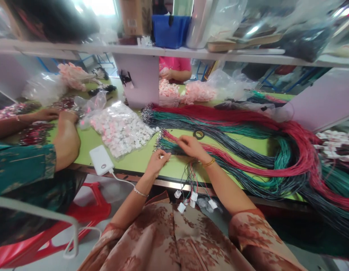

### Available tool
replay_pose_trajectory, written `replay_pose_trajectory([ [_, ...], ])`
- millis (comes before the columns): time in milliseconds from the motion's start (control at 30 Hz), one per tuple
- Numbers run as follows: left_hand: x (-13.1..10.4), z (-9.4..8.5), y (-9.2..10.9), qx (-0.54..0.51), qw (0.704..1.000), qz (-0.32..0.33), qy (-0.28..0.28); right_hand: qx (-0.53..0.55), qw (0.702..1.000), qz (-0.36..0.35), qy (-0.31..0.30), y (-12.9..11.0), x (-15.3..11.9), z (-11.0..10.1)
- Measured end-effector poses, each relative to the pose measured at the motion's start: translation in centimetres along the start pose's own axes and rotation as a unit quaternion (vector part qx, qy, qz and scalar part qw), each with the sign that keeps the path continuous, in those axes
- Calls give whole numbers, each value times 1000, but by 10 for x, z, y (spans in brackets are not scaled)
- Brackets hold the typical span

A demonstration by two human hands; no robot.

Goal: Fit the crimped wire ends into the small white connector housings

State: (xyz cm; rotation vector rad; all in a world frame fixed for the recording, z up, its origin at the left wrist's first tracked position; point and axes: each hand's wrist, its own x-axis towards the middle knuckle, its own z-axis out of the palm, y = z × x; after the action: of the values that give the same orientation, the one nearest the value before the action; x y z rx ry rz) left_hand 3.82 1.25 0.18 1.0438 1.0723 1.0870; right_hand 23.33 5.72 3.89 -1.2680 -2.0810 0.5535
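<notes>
Table: green top, across the middle of the frame; crowded, so small parts could be swept off the near edge by a sleeve.
Wires, long: red wires, green wires and black wires, curving from centre to right; loose lengths could snag or tangle, as the strands cross and run over the near edge at lower right.
Bag, clear: bag of small white parts, left of centre; could spill if its mouth is loose, which cannot be made out.
Right hand: centre, fingers bent down over the nearer wire bundle; grasp hidden, cannot tell. Pulling one strand could drag its neighbours out of line.
Left hand: just left of it, near the wire ends, fingertips drawn together; a pale speck shows there, grip cannot be told.
Power pack, white: left of centre, near the edge; a tug on its hanging cable could pull it down.
Leads, hanging: white plugs, lower centre; could catch on clothing, being close to it.
Writing, carton: upper centre, pale label, too blurred to read.
Writing, power pack: dark round mark, illegible; no brand readable.
</notes>
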Motion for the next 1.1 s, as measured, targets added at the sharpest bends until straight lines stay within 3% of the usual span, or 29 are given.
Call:
replay_pose_trajectory([
  [100,-7,-4,2,107,991,-19,-73,-142,980,127,61,34,9,-28],
  [200,-14,-5,5,179,973,-32,-143,-278,932,231,32,67,9,-41],
  [267,-17,-3,7,241,954,-7,-181,-303,920,249,16,80,6,-41],
  [333,-17,-2,9,303,935,34,-181,-269,934,234,31,85,3,-39],
  [400,-15,0,10,322,933,58,-148,-162,966,196,56,81,1,-38],
  [467,-9,1,7,278,954,41,-107,6,987,147,71,68,0,-39],
  [567,3,3,2,136,988,-31,-60,234,967,86,41,37,-7,-41],
  [633,10,6,0,59,996,-63,-37,311,949,52,-11,15,-15,-40],
  [767,15,12,3,-6,998,-62,-17,327,935,20,-138,-13,-32,-27],
  [833,14,13,5,-13,998,-50,-21,297,939,16,-172,-17,-38,-19],
  [1000,7,10,11,35,998,-20,-43,176,972,-18,-151,-16,-46,-9],
  [1100,4,7,15,120,991,49,-41,125,983,-32,-131,-15,-49,-5],
])
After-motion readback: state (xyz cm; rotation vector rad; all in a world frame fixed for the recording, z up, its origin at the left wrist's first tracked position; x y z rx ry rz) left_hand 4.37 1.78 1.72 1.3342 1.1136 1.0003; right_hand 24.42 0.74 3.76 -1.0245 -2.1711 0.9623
